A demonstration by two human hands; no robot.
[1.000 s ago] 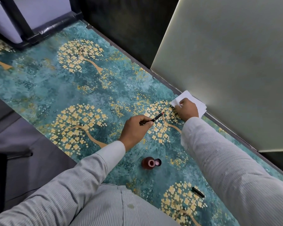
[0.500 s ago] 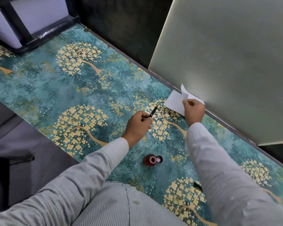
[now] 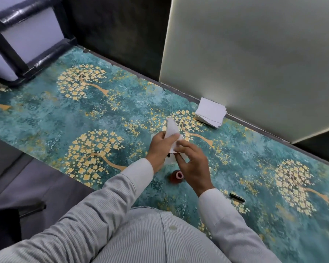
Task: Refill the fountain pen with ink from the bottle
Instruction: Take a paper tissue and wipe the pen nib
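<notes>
My left hand (image 3: 159, 147) grips the fountain pen (image 3: 168, 154); only a small dark bit of the pen shows below its fingers. A white tissue (image 3: 171, 129) stands up between both hands and covers the rest of the pen. My right hand (image 3: 192, 164) pinches the lower part of that tissue against the pen. The open ink bottle (image 3: 177, 176), brown with a pink mouth, stands on the table just below the hands, partly behind my right hand. The black pen cap (image 3: 237, 197) lies to the right of my right wrist.
A stack of white tissues (image 3: 210, 112) lies at the foot of the pale partition panel (image 3: 254, 63). The table has a teal cloth with golden trees (image 3: 93, 114). A black-framed chair (image 3: 23, 44) stands far left.
My right hand lifted one tissue off the stack and brought it back to my left hand. The tissue now wraps the pen, which was pointing out in plain view before.
</notes>
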